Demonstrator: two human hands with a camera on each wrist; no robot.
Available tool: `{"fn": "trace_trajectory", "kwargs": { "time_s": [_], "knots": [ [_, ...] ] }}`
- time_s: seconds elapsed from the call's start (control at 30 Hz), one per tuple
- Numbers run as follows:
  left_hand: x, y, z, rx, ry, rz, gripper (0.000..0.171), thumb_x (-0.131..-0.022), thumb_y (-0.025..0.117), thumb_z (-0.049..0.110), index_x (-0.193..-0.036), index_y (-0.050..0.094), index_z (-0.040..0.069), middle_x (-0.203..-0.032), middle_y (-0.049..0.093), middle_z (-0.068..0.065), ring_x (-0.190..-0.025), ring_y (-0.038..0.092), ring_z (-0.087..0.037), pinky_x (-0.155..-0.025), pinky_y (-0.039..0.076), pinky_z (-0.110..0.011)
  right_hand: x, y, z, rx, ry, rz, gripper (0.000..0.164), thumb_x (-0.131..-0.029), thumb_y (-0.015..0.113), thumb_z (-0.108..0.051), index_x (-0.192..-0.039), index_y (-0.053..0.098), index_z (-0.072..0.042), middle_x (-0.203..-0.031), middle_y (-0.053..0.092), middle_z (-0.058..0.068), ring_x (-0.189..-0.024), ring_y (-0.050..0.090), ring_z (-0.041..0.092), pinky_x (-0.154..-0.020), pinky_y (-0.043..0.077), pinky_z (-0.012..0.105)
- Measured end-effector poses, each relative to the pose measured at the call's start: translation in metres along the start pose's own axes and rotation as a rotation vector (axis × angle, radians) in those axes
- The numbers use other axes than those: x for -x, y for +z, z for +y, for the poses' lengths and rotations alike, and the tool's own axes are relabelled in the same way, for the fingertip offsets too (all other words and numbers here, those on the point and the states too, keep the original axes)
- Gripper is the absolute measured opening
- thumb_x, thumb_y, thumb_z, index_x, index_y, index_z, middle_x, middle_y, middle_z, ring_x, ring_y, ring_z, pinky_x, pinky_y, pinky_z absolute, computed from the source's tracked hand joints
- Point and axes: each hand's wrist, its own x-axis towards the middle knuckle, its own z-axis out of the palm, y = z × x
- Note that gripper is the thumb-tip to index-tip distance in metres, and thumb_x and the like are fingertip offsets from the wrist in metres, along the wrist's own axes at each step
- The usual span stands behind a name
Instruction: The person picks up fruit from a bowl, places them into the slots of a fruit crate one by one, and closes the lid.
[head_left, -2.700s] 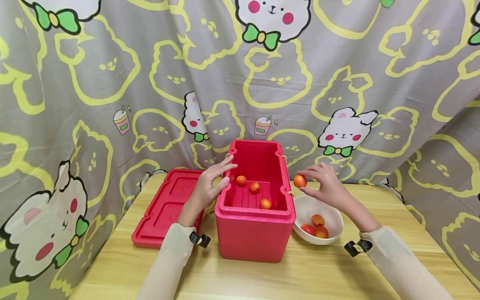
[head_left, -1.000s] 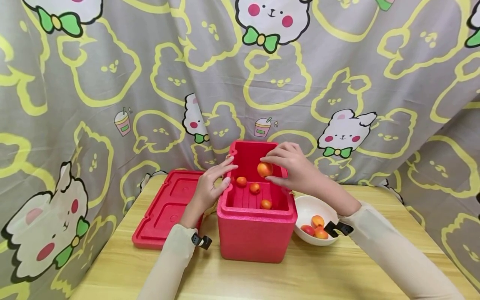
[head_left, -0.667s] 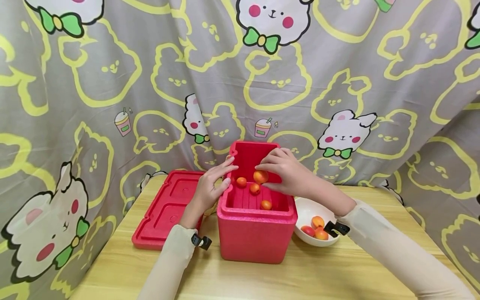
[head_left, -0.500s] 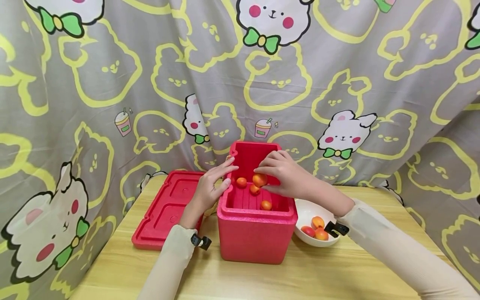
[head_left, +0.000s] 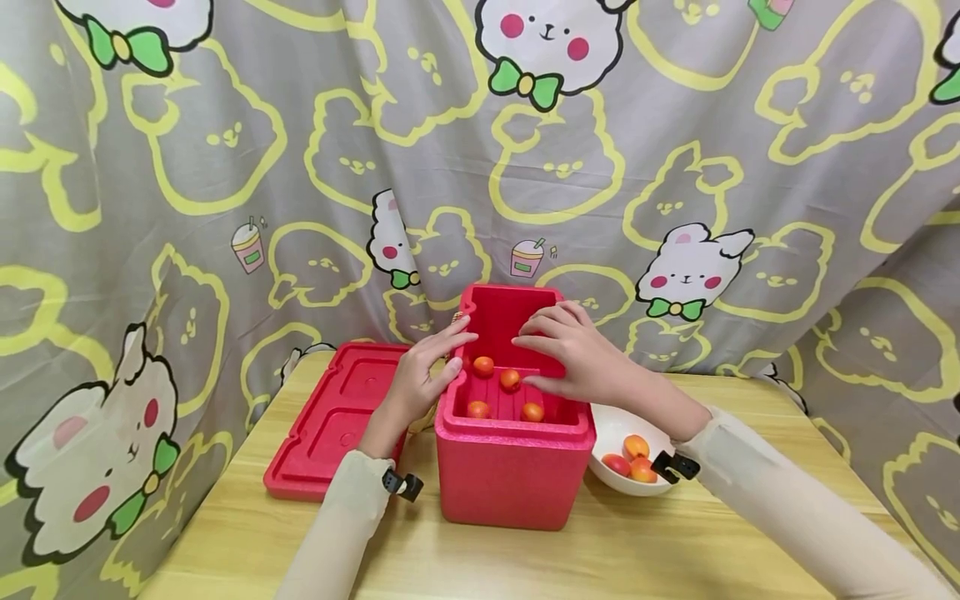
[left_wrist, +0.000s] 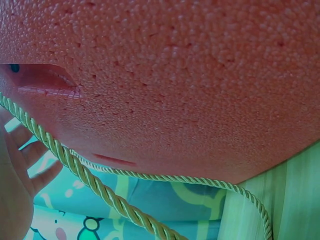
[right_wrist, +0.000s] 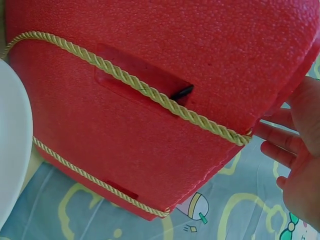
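A red foam box point(head_left: 513, 475) stands open on the wooden table. Several small orange fruits lie on its floor, one of them point(head_left: 477, 409) at the front left. My right hand point(head_left: 573, 354) hovers over the box opening with fingers spread and holds nothing. My left hand point(head_left: 423, 371) rests with straight fingers against the box's left rim. In the right wrist view the box wall point(right_wrist: 150, 100) with its yellow rope handle point(right_wrist: 150, 92) fills the frame, and my right hand's fingers point(right_wrist: 287, 145) are straight. The left wrist view shows the box wall point(left_wrist: 175, 85) close up and a rope point(left_wrist: 100, 187).
The red lid point(head_left: 337, 417) lies flat to the left of the box. A white bowl point(head_left: 611, 425) holding three fruits point(head_left: 633, 458) sits to the right, under my right forearm. A cartoon-print curtain point(head_left: 675, 167) hangs behind the table point(head_left: 525, 558).
My right hand carried a fruit from beside the bowl to over the box, lowered it and let go. That fruit now lies on the box floor. The left hand stayed put.
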Motion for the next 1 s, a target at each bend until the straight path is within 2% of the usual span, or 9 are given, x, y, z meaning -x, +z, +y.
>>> {"fn": "trace_trajectory", "kwargs": {
  "time_s": [0.23,0.43,0.7,0.87,1.0],
  "knots": [
    [0.001,0.001,-0.001,0.005,0.003,0.011,0.047,-0.098,0.054,0.041,-0.138,0.065,0.019,-0.155,0.052,-0.004,-0.143,0.051,-0.024,-0.107,0.05,-0.055,0.008,0.001,0.01,0.011,-0.005,0.047,0.055,-0.07,0.092,-0.028,-0.119,0.074,-0.009,-0.121,0.068,0.011,-0.118,0.056,0.029,-0.103,0.04,0.055],
    [0.0,0.001,-0.001,0.005,0.016,0.018,0.047,-0.098,0.054,0.04,-0.138,0.065,0.018,-0.155,0.052,-0.005,-0.142,0.052,-0.026,-0.106,0.05,-0.056,0.017,-0.003,0.02,-0.021,0.008,0.115,0.054,-0.071,0.091,-0.023,-0.119,0.074,-0.007,-0.12,0.068,0.014,-0.118,0.056,0.032,-0.102,0.037,0.056],
    [0.0,0.002,-0.001,0.005,0.02,0.013,0.047,-0.099,0.053,0.041,-0.138,0.065,0.018,-0.155,0.052,-0.005,-0.142,0.052,-0.025,-0.108,0.049,-0.056,0.044,-0.006,0.039,-0.06,0.088,0.192,0.053,-0.069,0.091,-0.015,-0.118,0.074,-0.004,-0.116,0.07,0.016,-0.114,0.055,0.033,-0.098,0.036,0.056],
    [-0.001,0.002,0.0,0.008,0.016,0.017,0.046,-0.098,0.054,0.038,-0.138,0.065,0.018,-0.155,0.053,-0.005,-0.142,0.052,-0.024,-0.108,0.049,-0.055,0.064,-0.006,0.052,-0.057,0.169,0.202,0.05,-0.07,0.091,-0.014,-0.117,0.074,-0.006,-0.113,0.071,0.014,-0.111,0.056,0.032,-0.097,0.036,0.059],
    [-0.001,0.002,0.0,0.01,0.012,0.018,0.046,-0.097,0.054,0.036,-0.138,0.065,0.017,-0.155,0.052,-0.005,-0.142,0.051,-0.024,-0.108,0.049,-0.056,0.079,-0.003,0.06,-0.051,0.208,0.19,0.047,-0.07,0.09,-0.013,-0.115,0.075,-0.007,-0.11,0.073,0.014,-0.107,0.057,0.032,-0.094,0.036,0.057]
  ]
}}
